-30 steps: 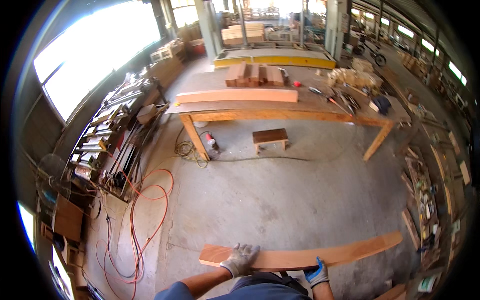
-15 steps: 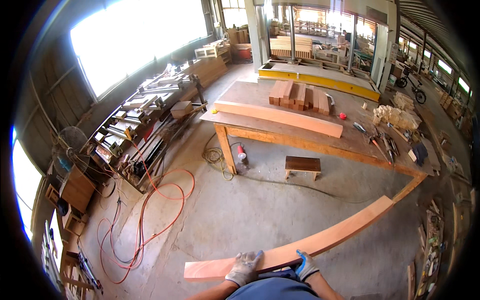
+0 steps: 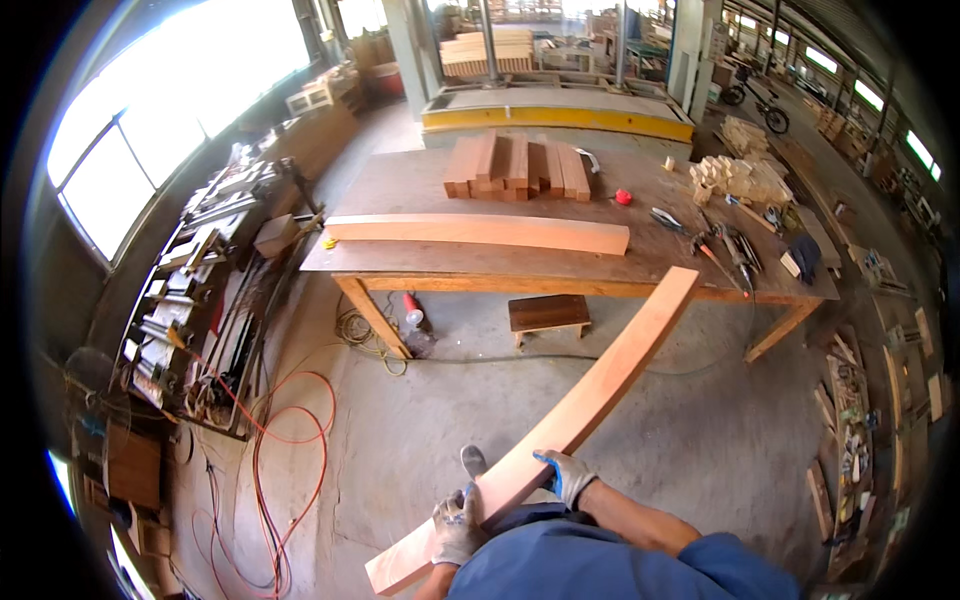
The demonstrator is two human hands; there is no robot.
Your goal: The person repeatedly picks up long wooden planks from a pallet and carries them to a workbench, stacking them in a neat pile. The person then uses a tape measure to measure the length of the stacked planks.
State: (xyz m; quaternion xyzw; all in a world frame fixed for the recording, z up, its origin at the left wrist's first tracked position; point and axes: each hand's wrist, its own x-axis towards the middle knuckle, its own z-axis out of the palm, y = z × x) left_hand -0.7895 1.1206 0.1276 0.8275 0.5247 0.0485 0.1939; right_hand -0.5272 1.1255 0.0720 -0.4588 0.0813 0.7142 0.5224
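Note:
A long wooden beam (image 3: 590, 385) slants across in front of my body, its far end up by the front edge of the worktable and its near end low at the left. My left hand (image 3: 459, 527), in a grey work glove, is closed on the beam near its lower end. Higher along the beam, my right hand (image 3: 566, 476), in a grey and blue glove, grips its right side. A second wooden beam (image 3: 480, 232) lies along the front of the worktable (image 3: 400, 190). Behind it sits a stack of short wooden blocks (image 3: 515, 165).
Pliers and other hand tools (image 3: 735, 255) lie at the table's right, near a red tape measure (image 3: 623, 197) and a pile of pale wood pieces (image 3: 740, 180). Beneath the table stands a small stool (image 3: 548, 314). Orange hoses (image 3: 318, 470) loop over the floor at left, beside a clamp rack (image 3: 185, 320).
The beam in my hands has swung to a steeper slant, its far end moving up and left. The view has turned right and come closer to the worktable. Both hands keep their grip.

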